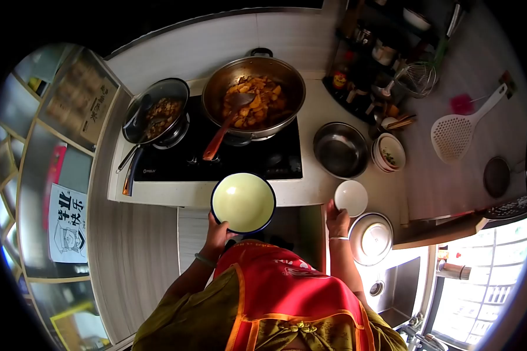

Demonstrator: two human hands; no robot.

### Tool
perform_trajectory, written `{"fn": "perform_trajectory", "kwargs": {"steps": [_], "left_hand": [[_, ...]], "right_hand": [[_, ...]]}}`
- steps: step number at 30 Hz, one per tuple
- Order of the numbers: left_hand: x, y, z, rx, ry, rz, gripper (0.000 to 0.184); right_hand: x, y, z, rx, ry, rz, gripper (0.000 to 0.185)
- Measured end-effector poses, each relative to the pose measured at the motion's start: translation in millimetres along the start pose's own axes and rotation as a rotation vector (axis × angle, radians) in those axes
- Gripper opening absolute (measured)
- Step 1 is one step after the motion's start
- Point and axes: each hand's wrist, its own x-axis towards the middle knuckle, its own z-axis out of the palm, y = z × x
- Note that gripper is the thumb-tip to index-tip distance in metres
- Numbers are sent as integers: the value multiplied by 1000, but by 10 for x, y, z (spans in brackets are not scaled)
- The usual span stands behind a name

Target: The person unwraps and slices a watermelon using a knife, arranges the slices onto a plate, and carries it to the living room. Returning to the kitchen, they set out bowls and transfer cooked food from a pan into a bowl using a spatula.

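My left hand [218, 232] grips the rim of a pale yellow enamel bowl [243, 202] with a dark blue edge, held in front of the stove; its inside looks bare. My right hand [338, 220] is closed on a small white bowl [351, 198] over the counter at the right. Beyond the yellow bowl, a large steel wok [293, 79] holds chunky orange-brown food [257, 108]. A spatula [222, 136] with a reddish handle rests in it. At the left burner stands a smaller dark pan [136, 120] with browned food and a utensil in it.
A steel basin [340, 150] and stacked small bowls [387, 153] stand right of the black cooktop [187, 167]. Nearer me are a white enamel basin [371, 238] and the sink [401, 286]. A white slotted skimmer [454, 137] hangs on the right wall, near a condiment rack [357, 76].
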Motion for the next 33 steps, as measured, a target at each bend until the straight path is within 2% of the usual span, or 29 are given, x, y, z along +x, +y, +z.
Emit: {"fn": "perform_trajectory", "kwargs": {"steps": [3,5,6,7,9,10,11,13,14,17,18,19,21,23,24,25,26,27,29,30,31,33], "left_hand": [[59,37,-61,-80,-19,-3,57],[152,-7,-209,-92,60,-17,56],[208,-64,-336,-90,-10,24,55],[238,-81,-425,-84,-83,61,54],[37,267,-356,-99,16,97,44],[84,251,-446,-139,50,97,42],[126,221,-567,-174,74,94,41],[203,295,-747,-250,50,132,43],[218,322,-849,-290,122,109,45],[312,240,-1279,-374,232,188,44],[289,314,-1354,-405,322,185,31],[361,233,-1535,-399,330,178,31],[651,-20,-1938,-425,507,285,23],[827,-46,-2280,-515,445,267,46],[1025,-141,-2523,-354,428,386,43],[1124,-157,-2623,11,411,507,38],[1205,-160,-2709,355,441,646,33],[1169,14,-2749,910,466,784,25],[1221,200,-2556,278,464,652,13],[1226,235,-2542,388,443,771,12],[1210,313,-2506,388,426,768,12],[1215,442,-2414,665,448,742,12]], "right_hand": [[365,-81,-146,80,-92,-115,34],[529,-192,-169,51,-187,-144,33],[620,-252,-173,39,-198,-128,31],[699,-298,-150,29,-204,-118,31],[720,-380,-17,45,-61,-86,34],[687,-371,-6,18,-112,-148,43],[666,-362,5,23,-107,-163,43],[509,-373,55,-61,-231,-34,41],[376,-312,104,-114,-188,-26,33],[228,-69,124,-229,-171,-16,31],[3,66,280,-245,-132,-3,23],[18,225,267,-248,-123,5,23],[121,389,139,-196,-367,151,18],[90,605,190,-149,-399,120,19],[-121,658,386,-168,-117,114,17],[-279,632,484,-246,-126,153,11],[-274,643,482,-309,-117,99,13],[-376,644,569,-359,-44,63,19],[-372,558,530,-424,-60,-3,27],[-398,511,522,-410,-46,-18,27],[-436,435,523,-428,-39,-52,26],[-499,244,599,-443,-31,-93,25]]}}
